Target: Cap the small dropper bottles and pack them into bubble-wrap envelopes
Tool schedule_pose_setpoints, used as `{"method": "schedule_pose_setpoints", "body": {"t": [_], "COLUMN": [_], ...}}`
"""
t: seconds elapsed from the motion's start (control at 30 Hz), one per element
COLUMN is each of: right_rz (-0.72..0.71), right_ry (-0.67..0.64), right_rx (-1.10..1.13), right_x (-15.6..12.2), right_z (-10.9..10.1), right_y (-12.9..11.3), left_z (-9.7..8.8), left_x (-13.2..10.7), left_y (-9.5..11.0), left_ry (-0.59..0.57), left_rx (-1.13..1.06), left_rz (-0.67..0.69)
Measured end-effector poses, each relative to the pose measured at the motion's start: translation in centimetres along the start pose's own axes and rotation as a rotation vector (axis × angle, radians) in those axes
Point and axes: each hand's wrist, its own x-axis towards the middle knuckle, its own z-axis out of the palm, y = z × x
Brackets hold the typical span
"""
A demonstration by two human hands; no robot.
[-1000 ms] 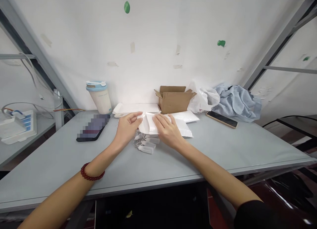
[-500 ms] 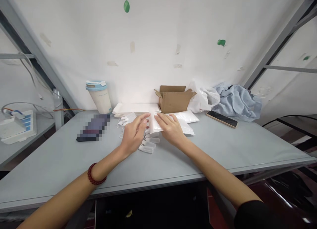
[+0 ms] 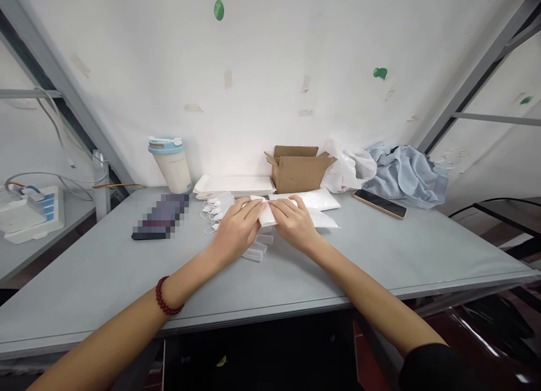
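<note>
My left hand (image 3: 236, 227) is closed on the left end of a white padded envelope (image 3: 267, 217), fingers bent over its edge. Across the envelope's other side, my right hand (image 3: 293, 223) grips it close by, so the two sets of fingertips nearly meet. Another white bubble-lined envelope (image 3: 323, 199) lies just behind the right hand. Partly hidden under the hands are several small translucent plastic pieces (image 3: 254, 251), their exact kind unclear. Several small white items with thin loops (image 3: 217, 204) sit beyond my left hand.
At the wall stand a stack of white envelopes (image 3: 234, 185), an opened cardboard box (image 3: 300, 174), a white plastic bag (image 3: 349, 168) and a crumpled light-blue cloth (image 3: 406, 174). A lidded cup (image 3: 174, 168) and a blurred dark object (image 3: 163, 216) are left; a phone (image 3: 379, 203) lies right.
My left hand has moved right and closed on the envelope's left end, its fingers having been apart before. The envelope is now bent lower between both hands. My right hand stays nearly in place.
</note>
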Motion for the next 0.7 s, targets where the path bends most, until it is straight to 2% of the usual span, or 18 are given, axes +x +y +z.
{"method": "schedule_pose_setpoints", "body": {"t": [0.13,0.27,0.4,0.53,0.7], "right_rz": [0.002,0.053,0.161,0.178,0.188], "right_ry": [0.012,-0.02,0.001,0.019,0.041], "right_rx": [0.033,0.106,0.14,0.13,0.143], "right_x": [-0.3,-0.3,0.2,0.6,0.8], "right_z": [0.1,-0.1,-0.6,-1.0,-1.0], "right_y": [0.2,0.0,-0.2,0.1,0.4], "left_z": [-0.4,-0.3,-0.2,-0.5,-0.8], "left_x": [0.3,0.1,0.1,0.6,0.9], "left_y": [0.0,-0.3,-0.3,0.2,0.7], "left_ry": [-0.135,-0.273,-0.299,-0.276,-0.412], "left_rx": [-0.061,-0.116,-0.241,-0.436,-0.708], "left_rz": [-0.056,-0.184,-0.313,-0.442,-0.618]}}
